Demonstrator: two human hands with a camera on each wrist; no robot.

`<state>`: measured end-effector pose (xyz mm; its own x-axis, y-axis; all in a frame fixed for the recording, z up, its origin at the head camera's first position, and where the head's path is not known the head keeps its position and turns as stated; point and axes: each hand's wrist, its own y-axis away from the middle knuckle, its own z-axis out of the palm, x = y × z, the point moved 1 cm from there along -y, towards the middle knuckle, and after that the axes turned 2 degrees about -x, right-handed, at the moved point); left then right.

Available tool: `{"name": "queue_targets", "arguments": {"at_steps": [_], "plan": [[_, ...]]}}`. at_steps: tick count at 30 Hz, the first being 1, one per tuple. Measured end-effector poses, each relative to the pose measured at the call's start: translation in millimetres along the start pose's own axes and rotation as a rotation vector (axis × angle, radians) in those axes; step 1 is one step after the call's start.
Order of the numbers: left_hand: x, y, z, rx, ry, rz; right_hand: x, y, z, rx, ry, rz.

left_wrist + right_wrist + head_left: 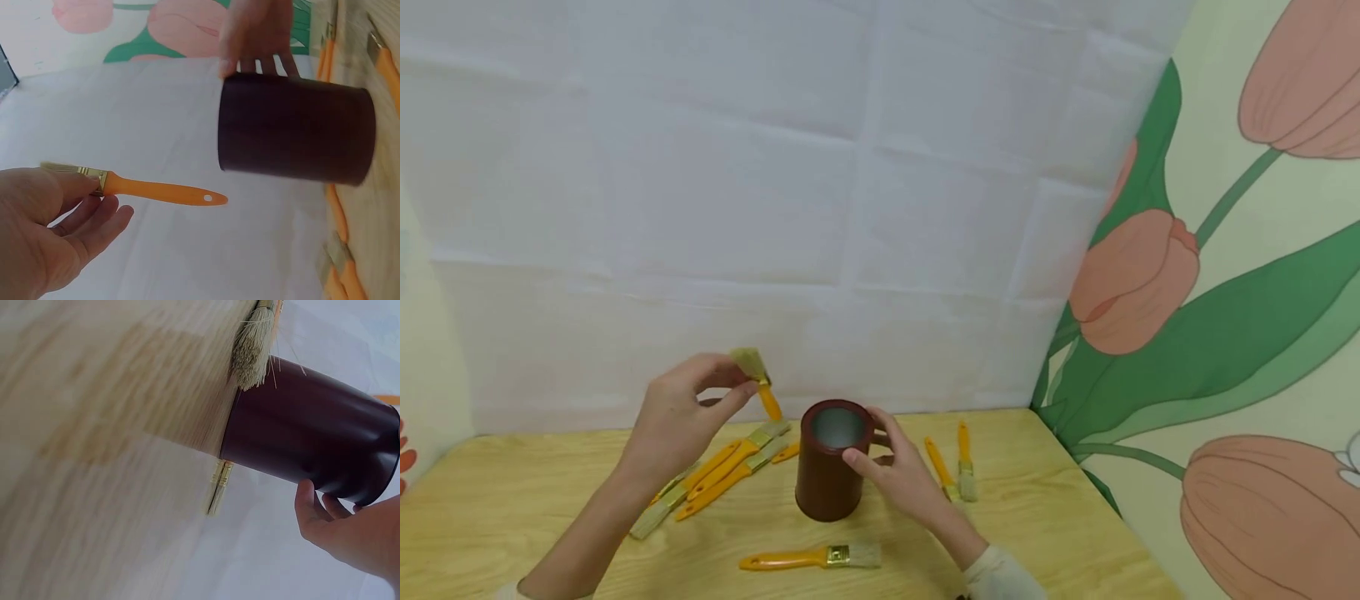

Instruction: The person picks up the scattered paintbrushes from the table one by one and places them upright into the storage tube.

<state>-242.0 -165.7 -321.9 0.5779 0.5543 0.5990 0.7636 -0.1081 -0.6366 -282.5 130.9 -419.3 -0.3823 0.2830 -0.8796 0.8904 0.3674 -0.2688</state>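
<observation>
Left hand (688,408): pinching one brush (768,400) at the metal ferrule, thumb vs. fingers; remaining fingers loosely bent. Brush held bristles up, handle slanting down twd. the mug (826,483), tip apart from it, approx. rim ht. & to its left.

Right hand (898,471): gripping mug near the rim on the handle side, thumb on near wall, fingers round the back. Mug upright on the tabletop (1060,533), mouth up, pale grey lining visible.

Handling (insp. judgement): ferrule pinch satisfactory; leaves full handle length free & bristles uncrushed. Rec. wrist turned until handle is nearer vertical if brush is brought over the mouth, tip centred, no contact w/ rim. Right hand to steady mug only, min. squeeze, no tipping.

Surroundings: loose brushes (715,494) overlapping left of mug, partly under left forearm; exact no. can't be told. One brush (786,452) partly hidden behind mug. Front brush (812,558) lies crosswise before mug, near right wrist. Right-side brushes (965,446), qty. 2, beyond right hand. White sheet (775,208) behind; tulip wall (1240,375) to right.

Obstructions: right thumb & fingers close to rim; front brush restricts mug sliding fwd.; left-side brushes poss. snag if forearm drops.
</observation>
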Motion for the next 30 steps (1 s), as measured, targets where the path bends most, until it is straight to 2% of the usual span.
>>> {"name": "queue_targets", "arguments": {"at_steps": [6,10,13,17,23,30], "plan": [[16.8,-14.7,14.1,0.031,0.056,0.057,2.3,-0.3,2.1,-0.002,-0.012,-0.006],[21.7,-22.4,26.3,0.049,0.12,0.102,1.5,-1.0,2.8,-0.005,-0.022,0.002],[22.7,-27.3,37.7,0.036,0.156,0.112,1.2,-1.3,1.5,-0.001,-0.023,0.0],[19.8,-29.2,49.6,-0.008,0.137,0.083,0.8,-1.6,0.7,-0.008,-0.029,-0.004],[9.1,-27.4,60.1,-0.086,0.074,0.002,1.0,-1.5,0.6,-0.012,-0.025,-0.008],[0.3,-23.0,69.0,-0.134,0.036,-0.103,2.5,-1.5,0.3,-0.011,-0.011,-0.013]]}}
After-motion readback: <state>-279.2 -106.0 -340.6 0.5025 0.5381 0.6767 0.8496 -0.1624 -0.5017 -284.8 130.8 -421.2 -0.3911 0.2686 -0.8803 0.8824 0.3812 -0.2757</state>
